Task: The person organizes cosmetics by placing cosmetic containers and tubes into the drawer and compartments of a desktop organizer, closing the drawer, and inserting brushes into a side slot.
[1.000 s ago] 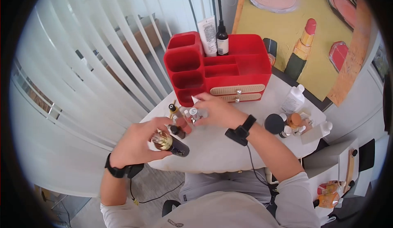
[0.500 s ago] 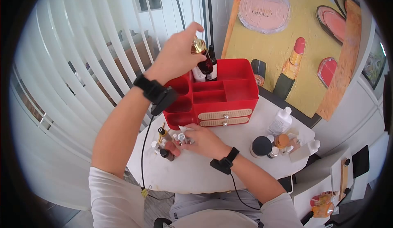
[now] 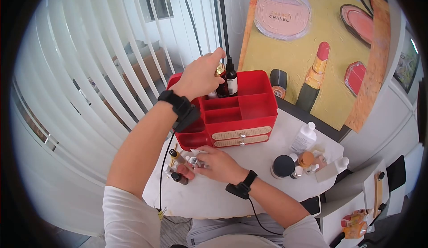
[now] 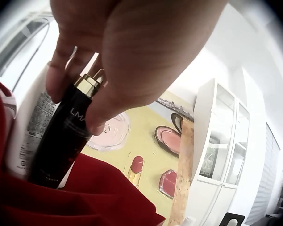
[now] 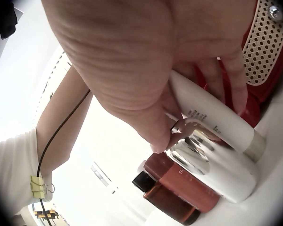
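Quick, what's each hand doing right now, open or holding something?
Left hand: grips a dark gold-capped bottle standing in the red organizer.
Right hand: fingers curled around a white tube on the table.

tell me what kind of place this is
Probably a makeup or vanity corner in a room: a red organizer on a white table, small cosmetic bottles, and a painting of perfume and lipstick behind.

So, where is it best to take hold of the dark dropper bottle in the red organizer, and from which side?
Probably from above, at the neck: the dark dropper bottle stands upright in the red organizer, whose walls hide its base, and the left hand crowds its left side.
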`<state>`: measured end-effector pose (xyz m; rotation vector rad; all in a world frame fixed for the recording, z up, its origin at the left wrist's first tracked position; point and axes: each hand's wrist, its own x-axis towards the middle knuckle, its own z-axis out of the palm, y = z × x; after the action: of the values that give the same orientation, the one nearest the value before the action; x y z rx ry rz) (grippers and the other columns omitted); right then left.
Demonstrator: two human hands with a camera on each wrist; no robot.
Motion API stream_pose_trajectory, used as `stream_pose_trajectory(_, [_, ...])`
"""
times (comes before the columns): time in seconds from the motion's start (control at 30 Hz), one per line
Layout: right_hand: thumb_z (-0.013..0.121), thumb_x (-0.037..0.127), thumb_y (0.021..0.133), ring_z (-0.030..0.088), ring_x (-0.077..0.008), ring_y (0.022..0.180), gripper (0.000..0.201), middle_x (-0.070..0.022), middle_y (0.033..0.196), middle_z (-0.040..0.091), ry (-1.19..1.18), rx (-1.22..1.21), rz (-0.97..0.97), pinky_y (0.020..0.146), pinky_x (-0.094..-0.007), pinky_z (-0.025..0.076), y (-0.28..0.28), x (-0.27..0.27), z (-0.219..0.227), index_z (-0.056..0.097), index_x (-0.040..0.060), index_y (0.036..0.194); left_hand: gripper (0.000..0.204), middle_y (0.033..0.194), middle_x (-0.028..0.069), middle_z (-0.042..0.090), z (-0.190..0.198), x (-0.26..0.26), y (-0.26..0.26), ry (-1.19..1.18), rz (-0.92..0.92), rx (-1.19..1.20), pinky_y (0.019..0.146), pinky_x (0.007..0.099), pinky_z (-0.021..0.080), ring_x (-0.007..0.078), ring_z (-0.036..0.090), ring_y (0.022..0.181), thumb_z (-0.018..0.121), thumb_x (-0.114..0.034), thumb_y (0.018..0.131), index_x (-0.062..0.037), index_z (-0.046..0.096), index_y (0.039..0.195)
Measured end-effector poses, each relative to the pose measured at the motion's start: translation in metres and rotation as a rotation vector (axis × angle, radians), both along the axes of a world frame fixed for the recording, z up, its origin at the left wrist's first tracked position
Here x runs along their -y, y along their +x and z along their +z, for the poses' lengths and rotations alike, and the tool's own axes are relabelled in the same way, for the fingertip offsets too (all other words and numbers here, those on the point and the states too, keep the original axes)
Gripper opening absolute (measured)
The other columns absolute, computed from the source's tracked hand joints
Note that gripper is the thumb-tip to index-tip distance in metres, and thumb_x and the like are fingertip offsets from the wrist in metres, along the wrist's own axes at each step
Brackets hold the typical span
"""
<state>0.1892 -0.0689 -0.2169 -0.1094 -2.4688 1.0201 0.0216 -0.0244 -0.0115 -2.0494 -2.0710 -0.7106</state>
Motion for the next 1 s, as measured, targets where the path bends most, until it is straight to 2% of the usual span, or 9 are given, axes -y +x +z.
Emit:
stream_pose_trajectory(0.13, [0.078, 0.025, 0.093, 0.071, -0.0339, 0.106, 0.030, -0.0144, 0.132, 0.067, 0.040, -0.048, -0.022, 0.092, -0.0444, 0.058, 0.000, 0.002, -0.004, 0.076, 0.0051, 0.115, 0.061, 0.112, 0.0242, 0.069, -0.012, -0.025, -0.018, -0.044, -0.050, -0.014, 0.096, 0.0513, 0.054, 0.0460, 0.067, 0.113, 0.088, -0.009, 0.082, -0.0066, 0.051, 0.130])
stream_pose_trajectory(0.33, [0.079, 0.025, 0.092, 0.072, -0.0333, 0.106, 0.028, -0.0120, 0.131, 0.067, 0.028, 0.004, -0.067, 0.091, -0.0446, 0.058, 0.010, 0.004, 0.000, 0.076, 0.0056, 0.113, 0.064, 0.135, 0.0219, 0.061, -0.008, -0.020, -0.002, -0.108, 0.071, -0.054, 0.102, 0.0474, 0.053, 0.0453, 0.063, 0.120, 0.089, -0.009, 0.082, -0.0101, 0.057, 0.137])
stream_pose_trajectory(0.43, [0.078, 0.024, 0.092, 0.071, -0.0336, 0.107, 0.027, -0.0115, 0.132, 0.068, 0.024, 0.024, -0.026, 0.092, -0.0451, 0.058, 0.011, 0.004, 0.003, 0.076, 0.0060, 0.112, 0.051, 0.149, 0.0183, 0.055, -0.006, -0.019, 0.017, 0.060, -0.002, -0.280, 0.114, 0.0521, 0.047, 0.0412, 0.057, 0.135, 0.087, -0.021, 0.087, -0.0125, 0.068, 0.133])
stream_pose_trajectory(0.5, [0.078, 0.024, 0.092, 0.071, -0.0337, 0.108, 0.027, -0.0120, 0.132, 0.067, 0.022, 0.034, -0.029, 0.092, -0.0454, 0.057, 0.010, 0.006, 0.006, 0.075, 0.0060, 0.112, 0.032, 0.156, 0.0153, 0.052, -0.008, -0.024, 0.035, 0.157, -0.094, -0.788, 0.121, 0.0609, 0.037, 0.0363, 0.045, 0.150, 0.081, -0.032, 0.092, -0.0143, 0.079, 0.118])
stream_pose_trajectory(0.53, [0.078, 0.024, 0.092, 0.071, -0.0339, 0.109, 0.027, -0.0124, 0.133, 0.067, 0.021, 0.045, -0.030, 0.093, -0.0456, 0.057, 0.010, 0.007, 0.006, 0.075, 0.0061, 0.112, 0.021, 0.162, 0.0129, 0.050, -0.019, -0.035, 0.037, 0.120, -0.113, -0.822, 0.128, 0.0649, 0.025, 0.0328, 0.035, 0.158, 0.074, -0.035, 0.095, -0.0178, 0.086, 0.101])
stream_pose_trajectory(0.63, [0.078, 0.025, 0.093, 0.071, -0.0343, 0.111, 0.027, -0.0137, 0.134, 0.067, 0.031, 0.014, -0.044, 0.094, -0.0461, 0.057, 0.012, 0.009, 0.001, 0.075, 0.0060, 0.112, 0.022, 0.162, 0.0108, 0.053, -0.035, -0.047, 0.051, 0.002, -0.075, -1.118, 0.132, 0.0631, 0.017, 0.0324, 0.035, 0.159, 0.069, -0.032, 0.097, -0.0199, 0.087, 0.096])
stream_pose_trajectory(0.67, [0.078, 0.025, 0.093, 0.071, -0.0343, 0.111, 0.027, -0.0137, 0.134, 0.067, 0.039, 0.031, -0.038, 0.094, -0.0461, 0.057, 0.015, 0.008, 0.001, 0.075, 0.0060, 0.112, 0.026, 0.163, 0.0078, 0.055, -0.045, -0.054, 0.051, -0.064, 0.047, -1.177, 0.134, 0.0634, 0.008, 0.0310, 0.033, 0.161, 0.064, -0.031, 0.098, -0.0209, 0.088, 0.093])
stream_pose_trajectory(0.93, [0.080, 0.029, 0.092, 0.070, -0.0355, 0.114, 0.028, -0.0138, 0.132, 0.069, -0.035, 0.094, -0.064, 0.094, -0.0473, 0.057, 0.037, 0.010, 0.015, 0.076, 0.0082, 0.110, 0.028, 0.166, 0.0096, 0.051, -0.045, -0.049, 0.043, -0.181, 0.030, -1.003, 0.134, 0.0648, 0.010, 0.0319, 0.032, 0.162, 0.061, -0.028, 0.100, -0.0175, 0.086, 0.106])
stream_pose_trajectory(1.0, [0.081, 0.029, 0.092, 0.070, -0.0352, 0.111, 0.027, -0.0131, 0.125, 0.070, -0.065, 0.049, -0.059, 0.093, -0.0462, 0.057, 0.051, -0.002, 0.020, 0.076, 0.0080, 0.108, 0.027, 0.158, 0.0127, 0.056, -0.040, -0.038, 0.034, 0.091, -0.112, -0.800, 0.132, 0.0651, 0.017, 0.0348, 0.036, 0.159, 0.063, -0.023, 0.101, -0.0135, 0.082, 0.118])
